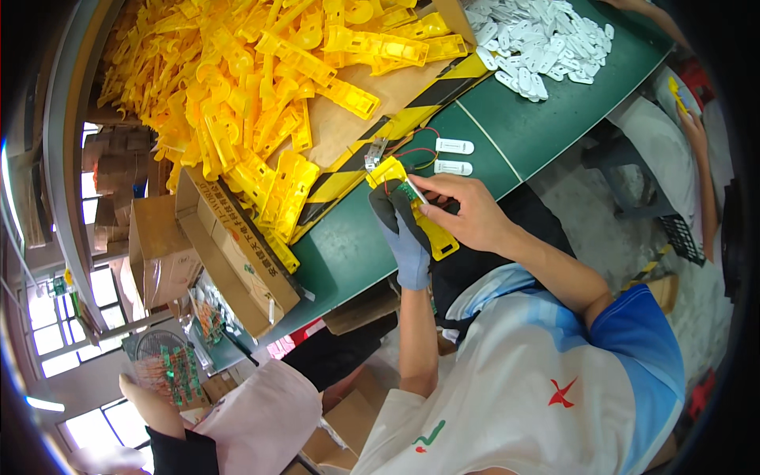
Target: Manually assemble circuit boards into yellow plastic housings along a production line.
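My left hand (398, 229), in a grey glove with dark fingers, is closed around a long yellow plastic housing (445, 244) at the table's near edge. Inside the housing a small green circuit board (407, 192) shows in part. My bare right hand (475, 212) pinches a thin white piece (417, 189), seen nearly edge-on, against the housing beside the board. Just beyond lie two white oval-ended covers (454, 146), with thin red and dark wires looping near them. A small shiny metal part (375, 154) stands by the housing's far end.
A large heap of yellow housings (237, 95) fills the far left, behind a black-and-yellow striped edge (431, 93). White covers (546, 47) are piled at the far right of the green table (507, 119). An open cardboard box (229, 261) stands left. Other people sit on both sides.
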Motion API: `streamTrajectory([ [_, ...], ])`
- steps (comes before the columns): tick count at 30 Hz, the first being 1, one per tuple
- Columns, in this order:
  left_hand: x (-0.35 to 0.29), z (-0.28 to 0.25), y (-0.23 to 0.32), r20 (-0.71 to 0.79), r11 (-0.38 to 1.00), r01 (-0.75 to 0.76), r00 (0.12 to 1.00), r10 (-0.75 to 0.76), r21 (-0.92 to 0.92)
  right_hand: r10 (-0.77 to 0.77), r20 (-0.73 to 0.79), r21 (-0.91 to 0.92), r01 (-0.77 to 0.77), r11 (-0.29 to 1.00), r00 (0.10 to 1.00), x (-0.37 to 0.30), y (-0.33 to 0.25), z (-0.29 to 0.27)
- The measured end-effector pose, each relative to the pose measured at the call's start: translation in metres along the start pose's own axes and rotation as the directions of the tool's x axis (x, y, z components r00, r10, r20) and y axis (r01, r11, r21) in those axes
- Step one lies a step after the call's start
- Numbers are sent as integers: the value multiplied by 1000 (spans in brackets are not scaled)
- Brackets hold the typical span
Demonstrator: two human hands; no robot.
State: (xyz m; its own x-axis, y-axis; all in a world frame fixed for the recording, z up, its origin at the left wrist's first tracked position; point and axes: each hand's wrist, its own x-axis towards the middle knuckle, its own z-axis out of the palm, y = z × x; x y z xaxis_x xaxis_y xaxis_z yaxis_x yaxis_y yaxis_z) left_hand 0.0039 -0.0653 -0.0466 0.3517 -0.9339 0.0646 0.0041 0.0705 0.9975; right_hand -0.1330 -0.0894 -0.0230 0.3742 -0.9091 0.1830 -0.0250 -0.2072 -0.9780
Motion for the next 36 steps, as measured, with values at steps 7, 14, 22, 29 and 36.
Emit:
streamTrajectory([
  [7, 0, 3, 3, 32, 969, 81, 997, -76, -235, 74, -66, -30, -77, 997, 995, -1, -6, -3],
  [14, 2, 1, 5, -47, 1000, -16, 999, 15, -23, 14, -121, -273, -46, 961, 993, -7, -8, -10],
  [22, 2, 1, -3, -42, 999, -1, 999, 3, 39, 383, 2, 49, -383, 923, 924, -2, -7, -11],
  [29, 3, -1, -3, -63, 999, 34, 997, -37, -42, 19, -100, -65, -26, 998, 995, 0, -2, 1],
  [36, 1, 5, 5, -117, 998, 35, 992, -42, -54, 84, -75, -122, -93, 988, 994, 2, -5, 5],
])
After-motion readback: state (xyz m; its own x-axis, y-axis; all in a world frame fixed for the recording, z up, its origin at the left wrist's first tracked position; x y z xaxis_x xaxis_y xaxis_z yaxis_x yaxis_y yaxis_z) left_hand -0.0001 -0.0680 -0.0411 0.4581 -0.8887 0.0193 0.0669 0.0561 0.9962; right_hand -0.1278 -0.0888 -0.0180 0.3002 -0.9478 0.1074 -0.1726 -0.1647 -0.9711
